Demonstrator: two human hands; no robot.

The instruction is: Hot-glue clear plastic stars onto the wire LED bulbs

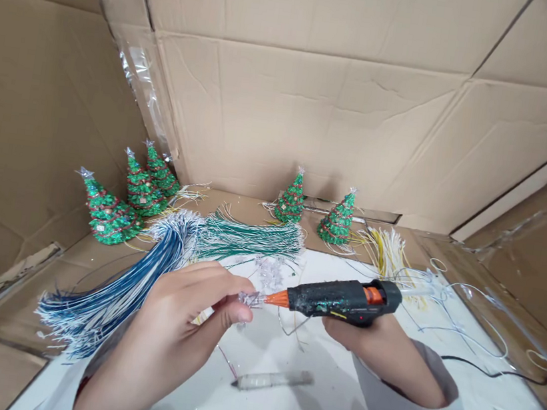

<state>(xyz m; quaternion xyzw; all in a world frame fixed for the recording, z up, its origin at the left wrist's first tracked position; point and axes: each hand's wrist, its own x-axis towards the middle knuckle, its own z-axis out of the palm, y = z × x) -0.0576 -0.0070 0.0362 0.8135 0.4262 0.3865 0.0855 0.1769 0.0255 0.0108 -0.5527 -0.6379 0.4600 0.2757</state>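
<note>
Nearest the camera, a clear glue stick (273, 380) lies loose on the white bench (453, 403), between the two forearms. Just above it the left hand (177, 327) has its grip closed, thumb and fingertips (238, 312) pinching a small clear plastic star piece (250, 298) held over the bench. The right hand (376, 346) is wrapped around the handle of a black hot glue gun with an orange nozzle and orange trigger (342, 299); its grip is closed on the gun, which lies level, nozzle pointing left and its tip touching the star piece. A black cord (484, 368) runs off to the right across the bench.

Beyond the left hand a thick bundle of blue and white wires (115, 292) fans toward the near left. Beside it lies a bundle of green wires (249, 237), with a small heap of clear star pieces (269, 270) in front of it, and further right a bunch of pale yellow wires (388, 250) and loose white wires (462, 304).

Behind these stand small green glittery cone Christmas trees with red bead garlands: three on the left (141, 187), leaning, and two in the middle (316, 207), upright and near each other. Brown cardboard walls (317, 103) close in the back and sides.
</note>
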